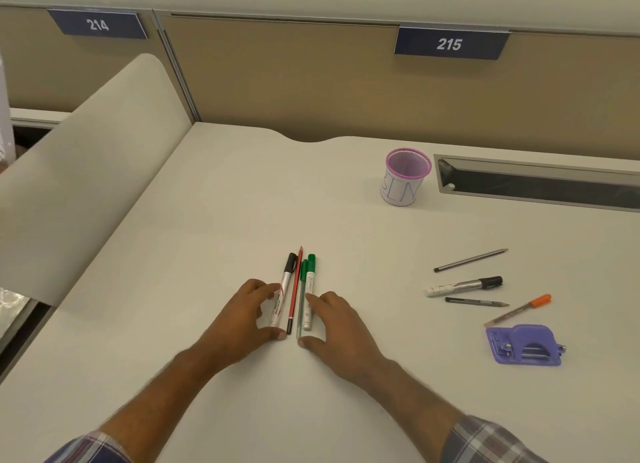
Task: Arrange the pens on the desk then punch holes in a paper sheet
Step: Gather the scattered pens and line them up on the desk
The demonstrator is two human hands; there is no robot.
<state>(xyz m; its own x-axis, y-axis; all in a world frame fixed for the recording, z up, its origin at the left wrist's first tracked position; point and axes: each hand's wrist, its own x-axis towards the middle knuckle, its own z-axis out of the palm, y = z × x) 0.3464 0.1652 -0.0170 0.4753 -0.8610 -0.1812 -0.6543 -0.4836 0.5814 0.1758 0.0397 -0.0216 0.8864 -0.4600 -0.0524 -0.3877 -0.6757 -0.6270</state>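
Several pens lie side by side at the desk's middle: a black-capped marker [286, 279], a red pencil [296, 282], a thin green pen [303, 282] and a green-capped marker [310, 282]. My left hand [247, 320] rests against the left side of the row, fingers spread and touching the black-capped marker. My right hand [334, 324] presses against the right side, fingers apart and touching the green-capped marker. To the right lie a grey pencil [471, 260], a second black-capped marker [464, 286], a short dark pencil [476, 302] and an orange-capped pen [519, 309]. A purple hole punch [524, 345] sits below them.
A purple mesh pen cup [407, 177] with a white paper wrap stands at the back right. Behind it runs a cable slot [540, 185] in the desk. A curved side panel [86, 171] bounds the left edge. No paper sheet is in view.
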